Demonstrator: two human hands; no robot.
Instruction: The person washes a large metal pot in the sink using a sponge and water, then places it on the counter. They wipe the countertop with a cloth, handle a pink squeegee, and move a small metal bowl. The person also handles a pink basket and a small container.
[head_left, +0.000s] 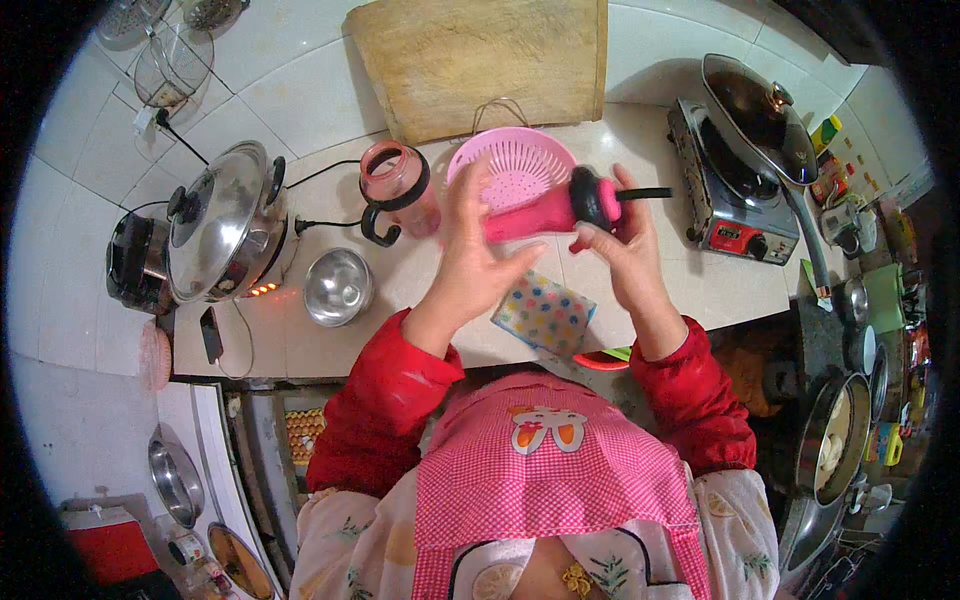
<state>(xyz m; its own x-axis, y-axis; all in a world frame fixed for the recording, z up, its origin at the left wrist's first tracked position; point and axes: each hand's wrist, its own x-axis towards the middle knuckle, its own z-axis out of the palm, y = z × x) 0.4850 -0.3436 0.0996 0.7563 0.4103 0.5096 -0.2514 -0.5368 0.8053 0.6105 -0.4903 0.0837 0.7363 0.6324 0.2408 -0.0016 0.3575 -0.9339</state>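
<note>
A pink plastic object with a black ring and a black stick-like end (536, 214) lies sideways between my hands, above the counter. My right hand (634, 244) is curled around its black-ringed end. My left hand (476, 244) is at the other end, thumb and fingers spread; whether its palm touches the object I cannot tell. Behind them stands a pink plastic colander (514, 146). Left of my left hand is an uncapped pink translucent jug with a black handle (405, 187). A dotted cloth (544, 311) lies below my hands, and a steel bowl (337, 286) sits to the left.
A lidded steel pot (221, 225) stands at the left, with power cords behind it. A wooden board (480, 64) leans on the tiled wall. At the right, a lidded pan (750, 135) rests on a portable gas stove (750, 232), its handle pointing towards the counter's front edge.
</note>
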